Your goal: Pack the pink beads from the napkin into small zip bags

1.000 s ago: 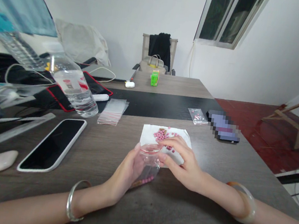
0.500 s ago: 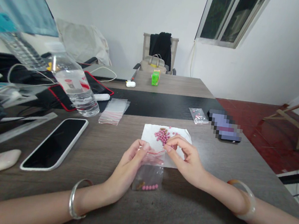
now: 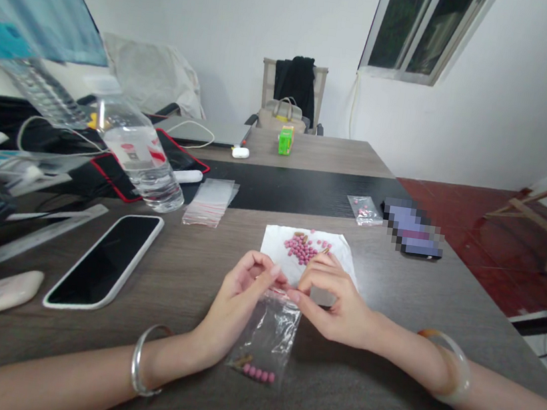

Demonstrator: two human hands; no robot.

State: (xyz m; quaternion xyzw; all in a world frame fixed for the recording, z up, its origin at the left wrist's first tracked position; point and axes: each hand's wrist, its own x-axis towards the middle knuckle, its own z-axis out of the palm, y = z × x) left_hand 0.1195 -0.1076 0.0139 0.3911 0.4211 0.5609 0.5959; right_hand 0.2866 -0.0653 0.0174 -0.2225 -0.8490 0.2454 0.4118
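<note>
A clear zip bag (image 3: 271, 336) hangs toward me from both hands, with several pink pills (image 3: 259, 373) and brownish capsules lined up along its bottom. My left hand (image 3: 235, 304) is closed on the bag's top left, thumb over the fingers. At the top right corner, my right hand (image 3: 334, 297) pinches the red-striped seal between thumb and forefinger. Behind the hands lies a white paper sheet (image 3: 274, 239), bearing a heap of loose pink pills (image 3: 302, 249) and a few brown capsules. My right fingers partly cover the sheet.
A stack of flat zip bags (image 3: 209, 202) lies left of the paper. Another filled zip bag (image 3: 364, 210) and a dark phone (image 3: 411, 228) are at the right. A white-edged phone (image 3: 104, 263), a water bottle (image 3: 134, 153) and a white mouse (image 3: 10, 293) stand along the left.
The bag has come down and nearer to me, its pills lower. My right hand has moved down and left to the bag's seal, close to my left fingers.
</note>
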